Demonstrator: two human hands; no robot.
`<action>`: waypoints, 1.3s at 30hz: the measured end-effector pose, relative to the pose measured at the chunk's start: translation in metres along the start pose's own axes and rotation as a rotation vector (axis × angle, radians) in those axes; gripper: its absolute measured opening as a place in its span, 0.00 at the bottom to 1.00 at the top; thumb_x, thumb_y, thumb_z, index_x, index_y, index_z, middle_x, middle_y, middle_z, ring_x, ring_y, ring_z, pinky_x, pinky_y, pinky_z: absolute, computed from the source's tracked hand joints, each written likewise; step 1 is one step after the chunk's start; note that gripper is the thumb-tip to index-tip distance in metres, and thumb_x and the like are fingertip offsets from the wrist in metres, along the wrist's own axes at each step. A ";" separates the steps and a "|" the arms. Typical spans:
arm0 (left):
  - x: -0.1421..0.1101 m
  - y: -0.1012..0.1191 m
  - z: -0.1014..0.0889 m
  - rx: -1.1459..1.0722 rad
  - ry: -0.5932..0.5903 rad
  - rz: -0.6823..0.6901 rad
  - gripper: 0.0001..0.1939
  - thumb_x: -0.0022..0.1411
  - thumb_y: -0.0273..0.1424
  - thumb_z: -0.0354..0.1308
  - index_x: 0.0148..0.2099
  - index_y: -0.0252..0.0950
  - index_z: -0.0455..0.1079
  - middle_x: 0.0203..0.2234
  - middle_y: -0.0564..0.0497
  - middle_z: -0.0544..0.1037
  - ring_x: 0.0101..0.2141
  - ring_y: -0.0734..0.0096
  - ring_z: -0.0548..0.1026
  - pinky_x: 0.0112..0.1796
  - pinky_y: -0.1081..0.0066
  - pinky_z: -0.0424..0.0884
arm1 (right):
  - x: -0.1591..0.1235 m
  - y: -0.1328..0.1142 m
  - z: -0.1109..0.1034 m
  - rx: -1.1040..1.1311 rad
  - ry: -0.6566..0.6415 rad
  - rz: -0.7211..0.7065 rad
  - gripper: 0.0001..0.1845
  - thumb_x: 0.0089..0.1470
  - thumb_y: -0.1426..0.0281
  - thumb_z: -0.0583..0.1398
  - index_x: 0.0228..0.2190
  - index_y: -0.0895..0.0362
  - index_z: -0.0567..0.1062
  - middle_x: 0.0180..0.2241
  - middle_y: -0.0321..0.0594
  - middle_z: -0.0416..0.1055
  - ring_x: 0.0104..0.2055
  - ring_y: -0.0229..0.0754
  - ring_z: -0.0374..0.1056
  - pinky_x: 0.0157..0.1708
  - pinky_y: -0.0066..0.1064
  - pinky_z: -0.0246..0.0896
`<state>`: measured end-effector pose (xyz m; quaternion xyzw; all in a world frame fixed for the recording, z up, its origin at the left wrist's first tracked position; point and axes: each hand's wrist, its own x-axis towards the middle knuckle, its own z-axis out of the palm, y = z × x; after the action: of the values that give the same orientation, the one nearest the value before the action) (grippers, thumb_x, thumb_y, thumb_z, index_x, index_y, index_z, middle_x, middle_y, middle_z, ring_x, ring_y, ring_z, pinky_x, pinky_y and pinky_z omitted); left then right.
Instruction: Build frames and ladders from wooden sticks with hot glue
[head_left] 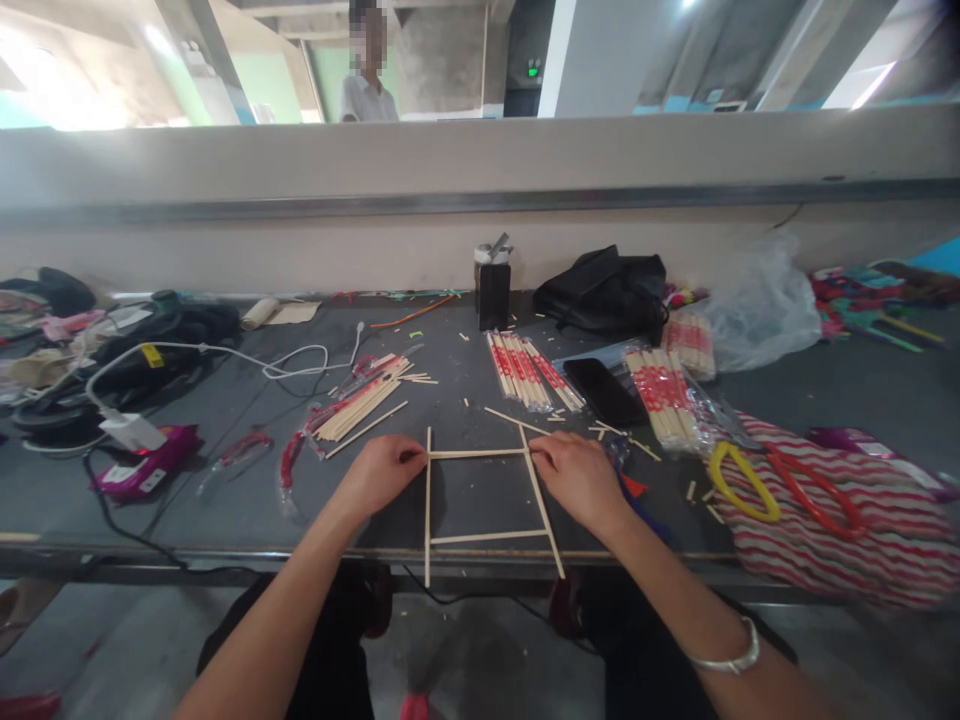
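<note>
Four-sided and slightly askew, a frame of thin wooden chopsticks (487, 536) lies at the table's front edge, its two side sticks reaching past the crosspieces. My left hand (381, 472) pinches the upper left joint, thumb and fingers together. At the upper right joint, my right hand (581, 475) has its fingertips closed on the side stick; what lies under its palm is hidden. A loose chopstick (514, 419) rests just beyond the upper crosspiece. Left of the frame is a pile of bare chopsticks (364, 405). Wrapped chopsticks (525, 370) with red print lie behind my right hand.
A black phone (604, 390) lies between chopstick packs. Yellow-and-red-handled scissors (742, 482) rest on striped cloth (847, 560) at right. A white charger (133, 432) with cable sits on a purple pack at left. Farther back are a black box (493, 295) and black bag (604, 290).
</note>
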<state>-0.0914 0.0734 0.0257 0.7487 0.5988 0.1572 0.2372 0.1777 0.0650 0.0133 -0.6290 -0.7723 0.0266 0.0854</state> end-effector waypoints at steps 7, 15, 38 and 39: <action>0.001 0.000 0.000 0.010 0.003 -0.009 0.17 0.57 0.36 0.49 0.34 0.35 0.77 0.27 0.50 0.79 0.28 0.70 0.72 0.29 0.75 0.61 | 0.001 0.000 0.000 0.046 0.006 -0.009 0.14 0.58 0.71 0.52 0.38 0.52 0.77 0.37 0.40 0.76 0.43 0.42 0.69 0.41 0.31 0.54; 0.001 0.000 0.002 0.016 0.009 -0.016 0.16 0.57 0.35 0.50 0.34 0.35 0.77 0.28 0.50 0.79 0.30 0.69 0.73 0.30 0.74 0.62 | 0.002 0.000 0.000 0.089 0.001 -0.008 0.13 0.58 0.71 0.53 0.37 0.52 0.78 0.37 0.39 0.76 0.43 0.41 0.69 0.43 0.30 0.56; 0.001 0.000 0.006 0.059 0.037 -0.031 0.14 0.58 0.35 0.50 0.34 0.36 0.77 0.28 0.50 0.79 0.29 0.70 0.73 0.30 0.75 0.60 | 0.004 0.001 0.003 0.129 0.048 0.010 0.14 0.59 0.70 0.52 0.33 0.52 0.78 0.35 0.38 0.77 0.40 0.39 0.71 0.40 0.27 0.57; 0.001 0.000 0.007 0.061 0.036 -0.028 0.14 0.58 0.35 0.50 0.34 0.36 0.77 0.28 0.50 0.79 0.29 0.70 0.72 0.30 0.75 0.60 | 0.004 0.001 0.003 0.126 0.050 0.013 0.14 0.59 0.70 0.52 0.32 0.52 0.78 0.35 0.38 0.77 0.40 0.39 0.71 0.40 0.27 0.57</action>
<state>-0.0879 0.0735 0.0200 0.7440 0.6181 0.1489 0.2056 0.1771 0.0692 0.0103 -0.6277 -0.7627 0.0600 0.1439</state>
